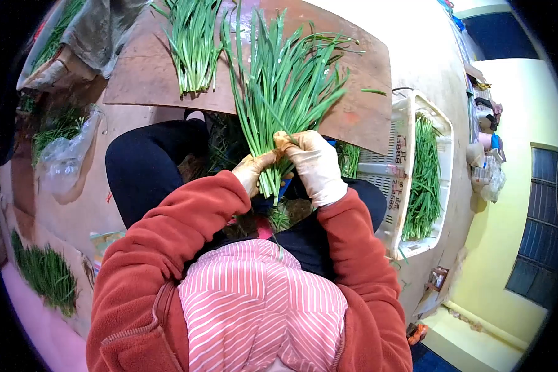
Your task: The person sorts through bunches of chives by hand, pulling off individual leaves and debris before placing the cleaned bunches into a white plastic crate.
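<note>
A large bunch of garlic chives (285, 87) fans out over the near edge of the wooden board (142, 77), its pale stem ends pointing toward my lap. My left hand (252, 172), in a stained light glove, is closed around the stems from the left side. From the right, my gloved right hand (313, 162) grips the same stems, thumb and fingers close to the left hand's fingertips. Leaves and gloves hide part of both hands' fingers. Another pile of garlic chives (195, 49) lies on the board to the left.
At my right stands a white plastic crate (406, 186) with green bunches (423, 180) inside. A clear plastic bag (65, 158) with greens sits on the floor at left, and more chives (46, 273) lie below it. One loose leaf (373, 91) rests on the board.
</note>
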The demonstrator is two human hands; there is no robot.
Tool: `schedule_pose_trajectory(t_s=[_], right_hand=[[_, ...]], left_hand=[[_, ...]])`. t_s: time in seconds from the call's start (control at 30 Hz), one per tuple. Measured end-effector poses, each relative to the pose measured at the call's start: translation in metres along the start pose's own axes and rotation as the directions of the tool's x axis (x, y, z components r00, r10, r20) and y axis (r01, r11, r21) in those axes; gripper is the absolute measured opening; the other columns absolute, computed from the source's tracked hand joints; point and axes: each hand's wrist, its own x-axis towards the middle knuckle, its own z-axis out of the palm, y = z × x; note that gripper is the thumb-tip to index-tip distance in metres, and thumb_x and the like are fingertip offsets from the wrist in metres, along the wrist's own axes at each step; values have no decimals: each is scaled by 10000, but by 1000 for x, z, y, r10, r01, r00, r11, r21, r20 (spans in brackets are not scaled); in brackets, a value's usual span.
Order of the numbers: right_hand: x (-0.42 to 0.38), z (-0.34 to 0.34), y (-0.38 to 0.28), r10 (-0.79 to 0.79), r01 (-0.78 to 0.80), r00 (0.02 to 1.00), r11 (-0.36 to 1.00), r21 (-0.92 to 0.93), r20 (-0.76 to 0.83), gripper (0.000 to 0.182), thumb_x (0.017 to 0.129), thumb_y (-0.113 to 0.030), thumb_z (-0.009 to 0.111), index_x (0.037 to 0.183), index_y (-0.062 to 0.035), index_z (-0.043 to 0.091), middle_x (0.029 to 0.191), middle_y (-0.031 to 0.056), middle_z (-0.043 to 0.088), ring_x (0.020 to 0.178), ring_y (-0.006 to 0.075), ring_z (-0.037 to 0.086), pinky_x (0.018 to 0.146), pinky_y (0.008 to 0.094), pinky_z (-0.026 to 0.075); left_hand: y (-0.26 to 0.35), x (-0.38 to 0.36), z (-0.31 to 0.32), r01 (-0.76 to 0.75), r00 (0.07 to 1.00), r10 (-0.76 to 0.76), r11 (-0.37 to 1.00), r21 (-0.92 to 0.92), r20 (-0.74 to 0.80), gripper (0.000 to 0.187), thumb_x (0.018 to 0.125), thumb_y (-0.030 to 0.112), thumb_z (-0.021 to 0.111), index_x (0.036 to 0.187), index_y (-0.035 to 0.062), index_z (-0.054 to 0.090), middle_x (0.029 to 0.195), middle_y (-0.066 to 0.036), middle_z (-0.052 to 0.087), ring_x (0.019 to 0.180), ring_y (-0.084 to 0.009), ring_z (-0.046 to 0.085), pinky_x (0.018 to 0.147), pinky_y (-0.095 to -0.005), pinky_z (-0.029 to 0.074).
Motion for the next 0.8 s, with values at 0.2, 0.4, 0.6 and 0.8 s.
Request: schedule_pose_trajectory(t_s=[0.2, 0.4, 0.6, 0.8], right_hand=[[7, 17, 13, -228, 208, 972, 949, -237, -62, 223, 848, -232, 630, 916, -22, 663, 679, 89, 606, 564, 130, 558, 543, 267, 464], [-18, 15, -26, -115, 123, 992, 980, -153, 60, 160, 858, -149, 583, 924, -23, 656, 843, 103, 657, 718, 139, 609, 646, 279, 480], [-21, -41, -35, -210, 273, 962, 663, 697, -176, 206, 894, -135, 539, 1035, -2, 609, 974, 122, 652, 852, 126, 588, 679, 216, 466], [13, -103, 33, 328, -43, 807, 861, 506, -491, 250, 921, -253, 520, 1029, -35, 578, 842, 70, 682, 421, 28, 411, 382, 152, 287]], left_hand=[[-3, -5, -7, -79, 994, 66, 983, 166, 82, 456, 816, 291, 667, 1159, 40, 500, 1002, -62, 616, 867, -190, 625, 729, -339, 534], [-18, 8, -19, -231, 973, 223, 957, 176, 63, 432, 847, 353, 618, 1169, 94, 493, 1032, -32, 597, 990, -177, 565, 878, -340, 457], [5, -4, -4, 51, 998, -44, 991, 127, -54, 382, 879, 288, 573, 1176, 58, 504, 1015, -103, 624, 778, -247, 658, 576, -313, 578], [6, 0, -5, 140, 989, -133, 985, -103, 69, 427, 874, 275, 576, 1217, 45, 470, 1148, -156, 576, 956, -342, 616, 753, -425, 561]])
